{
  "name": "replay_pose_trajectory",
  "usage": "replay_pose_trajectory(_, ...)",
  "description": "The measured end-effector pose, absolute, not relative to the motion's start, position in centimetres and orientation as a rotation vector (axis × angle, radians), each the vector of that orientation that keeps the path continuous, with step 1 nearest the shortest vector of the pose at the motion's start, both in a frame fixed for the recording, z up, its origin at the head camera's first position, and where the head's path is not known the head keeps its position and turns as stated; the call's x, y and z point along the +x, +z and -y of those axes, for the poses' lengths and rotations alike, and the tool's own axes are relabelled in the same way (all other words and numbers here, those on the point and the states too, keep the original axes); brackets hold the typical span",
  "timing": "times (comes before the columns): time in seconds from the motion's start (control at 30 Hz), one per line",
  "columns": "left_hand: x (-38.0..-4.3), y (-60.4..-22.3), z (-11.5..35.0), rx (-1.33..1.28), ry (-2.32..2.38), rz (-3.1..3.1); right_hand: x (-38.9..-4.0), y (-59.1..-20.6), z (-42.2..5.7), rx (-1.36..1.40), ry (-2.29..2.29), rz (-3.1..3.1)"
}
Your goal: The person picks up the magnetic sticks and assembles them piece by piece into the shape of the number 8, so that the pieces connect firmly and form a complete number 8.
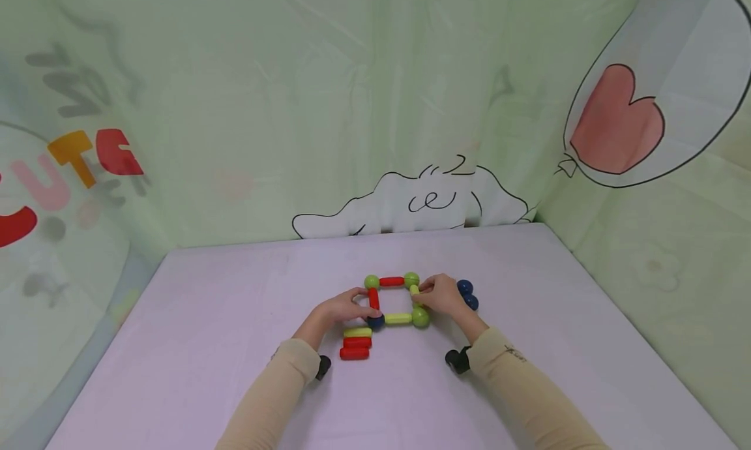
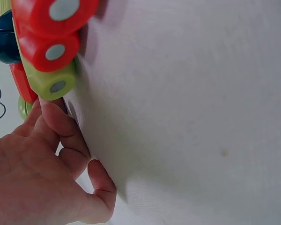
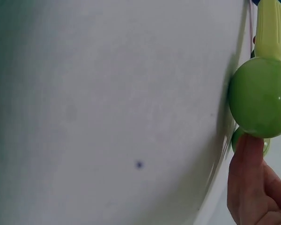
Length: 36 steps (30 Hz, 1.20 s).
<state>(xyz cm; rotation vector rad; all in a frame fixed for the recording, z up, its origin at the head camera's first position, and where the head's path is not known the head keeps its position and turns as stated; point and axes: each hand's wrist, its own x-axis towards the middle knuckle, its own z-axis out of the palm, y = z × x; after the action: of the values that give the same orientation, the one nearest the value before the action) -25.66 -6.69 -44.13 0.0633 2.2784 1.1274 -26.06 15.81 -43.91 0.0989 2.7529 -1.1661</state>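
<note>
Magnetic building rods and balls form a four-sided frame on the table. Its corners are a green ball (image 1: 372,282) at the far left, another green ball (image 1: 412,279) at the far right, a larger-looking green ball (image 3: 261,97) at the near right, and a dark blue ball (image 1: 377,321) at the near left. My left hand (image 1: 345,307) holds the left side, fingertips at the red rod (image 1: 373,299) and thumb by the blue ball. On the opposite side, my right hand (image 1: 442,295) pinches the yellow-green rod (image 1: 415,290). A second yellow-green rod (image 1: 398,319) makes the near side, a red rod (image 1: 392,282) the far side.
Close below the left hand lie a loose yellow-green rod (image 1: 358,332) and two red rods (image 1: 354,353), side by side, with metal discs in their ends. Two dark blue balls (image 1: 471,302) sit right of the right hand. Printed curtains (image 1: 235,143) enclose the table (image 1: 205,319).
</note>
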Motion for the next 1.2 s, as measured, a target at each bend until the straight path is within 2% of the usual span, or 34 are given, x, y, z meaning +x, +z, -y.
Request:
replay_pose_trajectory(0.77, -25.73, -43.99, 6.38, 0.067, 1.099, -2.320, -26.61, -44.31, -16.17, 0.142, -1.190, -2.715)
replay_pose_trajectory(1.2, -25.02, -44.37, 6.51, 0.100, 1.099, -2.465, -26.47, -43.94, -16.42, 0.013, -1.140, -2.684)
